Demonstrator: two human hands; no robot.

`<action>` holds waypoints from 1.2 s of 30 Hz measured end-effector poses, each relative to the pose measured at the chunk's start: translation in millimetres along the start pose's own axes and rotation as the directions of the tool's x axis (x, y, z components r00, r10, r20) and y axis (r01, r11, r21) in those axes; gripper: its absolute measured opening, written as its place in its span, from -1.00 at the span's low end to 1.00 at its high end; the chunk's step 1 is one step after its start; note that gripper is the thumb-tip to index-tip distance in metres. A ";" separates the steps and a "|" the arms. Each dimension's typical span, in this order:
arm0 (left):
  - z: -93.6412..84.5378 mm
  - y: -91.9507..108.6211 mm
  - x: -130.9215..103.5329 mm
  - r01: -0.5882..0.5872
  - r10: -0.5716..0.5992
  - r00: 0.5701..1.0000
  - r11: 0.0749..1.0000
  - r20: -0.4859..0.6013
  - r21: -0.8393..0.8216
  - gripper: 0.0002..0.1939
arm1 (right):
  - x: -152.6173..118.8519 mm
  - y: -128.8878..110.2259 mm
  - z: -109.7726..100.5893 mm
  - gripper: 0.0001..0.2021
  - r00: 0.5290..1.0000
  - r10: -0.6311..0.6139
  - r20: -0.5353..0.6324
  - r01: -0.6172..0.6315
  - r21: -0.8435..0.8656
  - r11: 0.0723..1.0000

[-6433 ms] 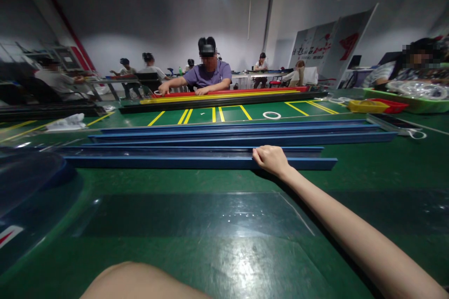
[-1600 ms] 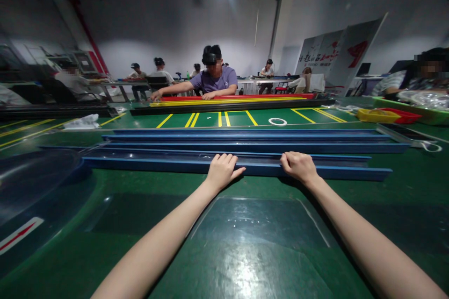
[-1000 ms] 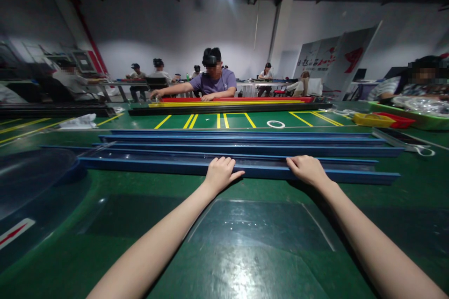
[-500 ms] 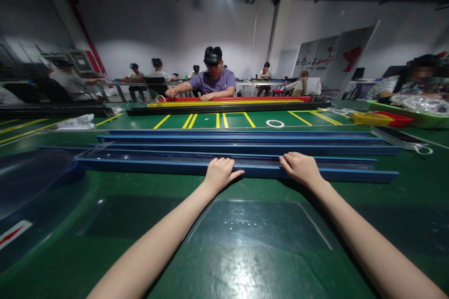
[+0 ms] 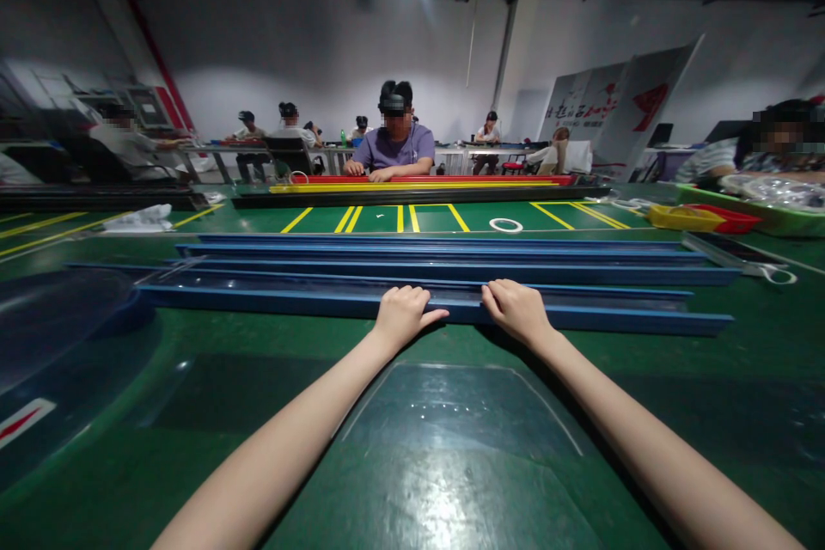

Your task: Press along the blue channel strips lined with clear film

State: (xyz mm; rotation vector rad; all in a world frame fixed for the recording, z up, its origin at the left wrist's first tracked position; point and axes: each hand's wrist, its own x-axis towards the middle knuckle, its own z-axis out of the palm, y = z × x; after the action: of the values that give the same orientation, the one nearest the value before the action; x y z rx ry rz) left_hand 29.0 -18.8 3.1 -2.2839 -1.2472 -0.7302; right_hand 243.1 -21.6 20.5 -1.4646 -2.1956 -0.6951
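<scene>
A long blue channel strip (image 5: pixel 632 320) lies crosswise in front of me, with clear film (image 5: pixel 232 284) along its trough. My left hand (image 5: pixel 400 318) rests on the channel near its middle, fingers curled over the near wall and thumb stretched to the right. A short way to the right, my right hand (image 5: pixel 517 309) also has its fingers curled over that wall. The fingertips of both hands are partly hidden. Behind lie more blue channel strips (image 5: pixel 644 272), parallel to the near one. At the left is a large coil of clear, bluish sheet (image 5: pixel 58 318).
Clear sheet (image 5: pixel 457 412) lies on the green table under my forearms. Beyond the strips are a white ring (image 5: pixel 505 225), a phone (image 5: pixel 735 249), yellow and red trays (image 5: pixel 683 217), and black, yellow and red strips (image 5: pixel 418 198). A co-worker (image 5: pixel 400 146) sits opposite.
My right hand has slid left along the channel, closer to my left hand, which stays in place. The co-worker opposite has drawn one arm inward.
</scene>
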 end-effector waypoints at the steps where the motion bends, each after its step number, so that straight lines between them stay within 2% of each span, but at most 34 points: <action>1: 0.0 0.0 0.1 0.006 -0.006 1.000 1.000 -0.002 -0.004 -0.53 | 1.1 -1.8 1.6 -0.59 1.000 0.024 0.003 -0.024 0.006 1.000; 4: -0.5 -0.5 0.4 0.024 -0.023 1.000 1.000 0.012 -0.015 -0.53 | 4.1 -4.0 6.4 -0.56 0.998 0.069 0.007 -0.069 0.004 0.998; 10: -3.1 -2.4 2.7 0.062 -0.059 0.995 0.998 0.081 -0.031 -0.50 | 6.3 -2.0 11.2 -0.53 0.998 0.051 -0.034 -0.051 0.000 0.999; 17: -3.9 -1.7 2.4 0.092 -0.090 0.991 0.996 0.098 -0.018 -0.47 | 8.2 -4.3 10.7 -0.53 0.996 0.091 -0.021 -0.091 -0.010 0.996; 26: -3.3 -0.9 -2.7 -0.036 0.034 0.998 0.999 0.052 0.027 -0.55 | 7.4 -1.7 8.5 -0.53 0.996 0.090 0.019 -0.089 -0.049 0.995; 31: -3.6 -1.2 -2.7 -0.091 0.090 0.996 0.995 0.028 0.035 -0.55 | 1.7 11.6 10.1 -0.51 0.996 0.084 0.000 -0.084 -0.070 0.994; 36: -3.2 -2.2 -2.6 -0.073 0.072 0.997 0.997 0.015 0.041 -0.56 | -9.6 37.5 11.0 -0.50 0.995 0.094 -0.045 -0.097 -0.078 0.992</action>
State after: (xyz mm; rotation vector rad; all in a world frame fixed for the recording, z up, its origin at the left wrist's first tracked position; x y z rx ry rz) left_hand 25.2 -21.3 4.2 -2.2905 -1.1680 -0.6584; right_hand 280.8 -9.7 12.8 -1.5694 -2.0732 -0.7821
